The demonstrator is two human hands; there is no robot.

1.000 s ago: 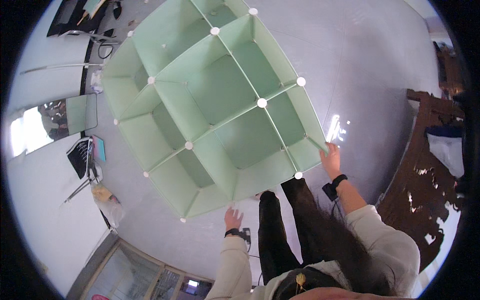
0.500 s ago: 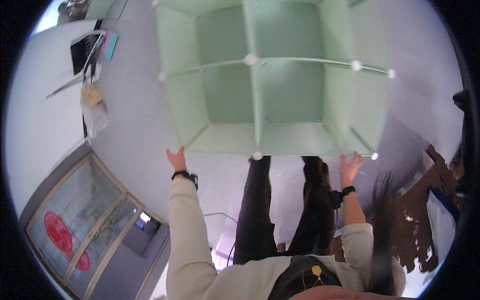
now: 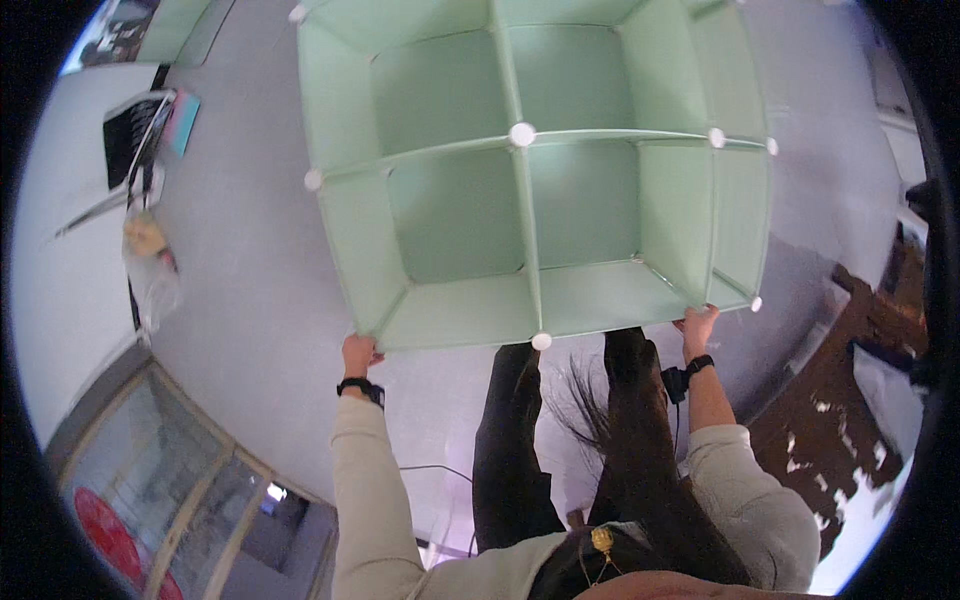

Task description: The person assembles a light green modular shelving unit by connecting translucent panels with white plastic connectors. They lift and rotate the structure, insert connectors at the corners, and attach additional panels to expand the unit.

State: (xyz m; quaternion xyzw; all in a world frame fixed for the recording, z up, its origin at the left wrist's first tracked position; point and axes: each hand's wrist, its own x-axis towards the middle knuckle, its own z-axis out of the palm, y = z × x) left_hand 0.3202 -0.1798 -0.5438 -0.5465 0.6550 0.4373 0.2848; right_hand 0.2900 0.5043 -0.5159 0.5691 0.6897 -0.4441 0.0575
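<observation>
A pale green cube storage shelf with translucent panels and white round connectors stands in front of me, its open compartments facing me. My left hand is closed on the near left corner of its lower edge, the fingertips tucked at the panel. On the right, my right hand grips the same edge near the right upright, its fingers partly hidden by the panel. Each wrist wears a dark band with a small device. The compartments in view hold nothing.
At the left wall are a dark rack, a turquoise panel and a clear plastic bag. A framed glass door stands lower left. Brown, torn-looking material lies at the right. A thin cable runs by my legs.
The shelf's near edge has come closer to me, and the shelf sits slightly tilted in view. My left hand has gone from spread fingers to closed on the corner. My view has shifted.
</observation>
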